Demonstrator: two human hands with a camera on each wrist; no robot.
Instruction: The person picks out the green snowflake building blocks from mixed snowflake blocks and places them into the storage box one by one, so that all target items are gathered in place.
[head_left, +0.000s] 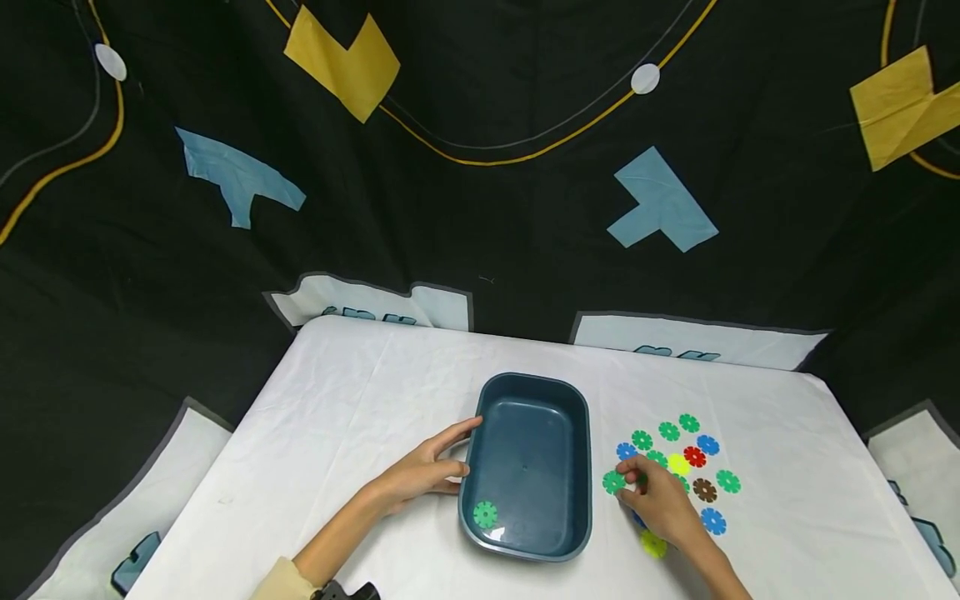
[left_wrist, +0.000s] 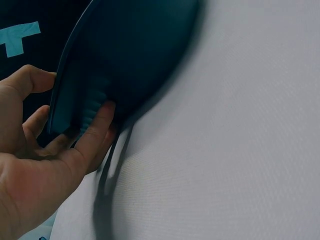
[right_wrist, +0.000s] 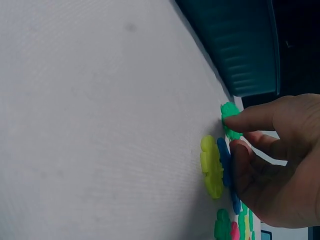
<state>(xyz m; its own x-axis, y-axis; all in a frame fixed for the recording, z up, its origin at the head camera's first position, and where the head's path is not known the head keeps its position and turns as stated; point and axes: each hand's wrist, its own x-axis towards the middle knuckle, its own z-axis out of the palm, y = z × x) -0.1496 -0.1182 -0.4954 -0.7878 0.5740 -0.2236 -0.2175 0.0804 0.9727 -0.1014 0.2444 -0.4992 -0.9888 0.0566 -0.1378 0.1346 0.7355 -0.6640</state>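
A dark blue rectangular bin sits on the white-covered table, one green flower-shaped disc lying in its near left corner. My left hand rests at the bin's left side, fingertips on the rim and, in the left wrist view, against the outer wall. Right of the bin, my right hand pinches a green notched disc between thumb and fingers. In the right wrist view the thumb overlaps this green disc, close to the tabletop. A yellow disc and a blue one lie beside the hand.
Several more discs spread around the right hand: a red one, a brown one, a blue one and a green one among them. A black cloth with coloured shapes hangs behind the table's far edge.
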